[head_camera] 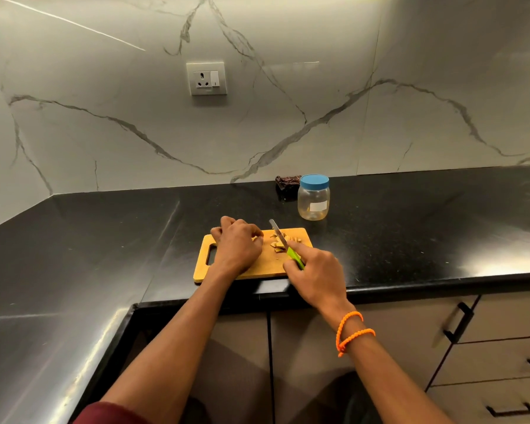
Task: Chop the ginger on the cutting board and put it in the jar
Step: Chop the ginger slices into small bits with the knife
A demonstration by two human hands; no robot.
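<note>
Your left hand [237, 244] pins ginger [277, 243] on the cutting board [251, 266]; your right hand [314, 275] clenches the knife [283, 241]; the capped jar [313, 198] waits at one o'clock.

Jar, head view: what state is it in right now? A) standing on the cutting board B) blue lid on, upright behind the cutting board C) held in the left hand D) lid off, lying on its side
B: the jar stands upright on the black counter beyond the cutting board, with its blue lid on; neither of the hands touches it.
</note>
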